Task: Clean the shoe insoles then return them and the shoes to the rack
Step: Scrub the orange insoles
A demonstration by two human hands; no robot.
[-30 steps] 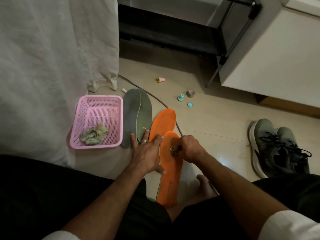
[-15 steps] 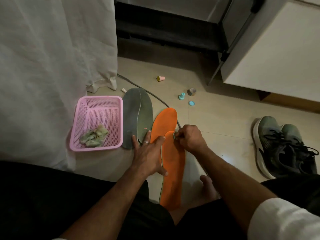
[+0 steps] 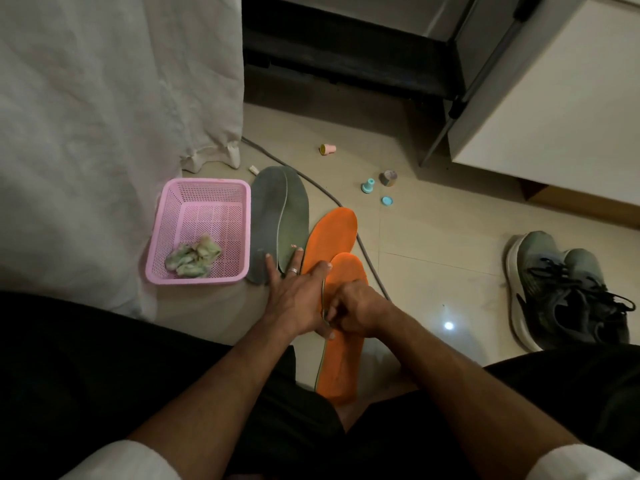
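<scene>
Head view: the near flat orange foam insole is pinned to the floor by the flat left hand. The curled right hand, pinching something small, has been rubbed back toward the heel, so cleaning goes on.

near orange insole middle hidden under hands, whatever the right hand pinches unclear

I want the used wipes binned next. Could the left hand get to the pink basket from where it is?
Probably yes. The left hand lies flat on the insoles, holding nothing, and the pink basket sits just left of the grey insoles, open-topped, with nothing between.
</scene>
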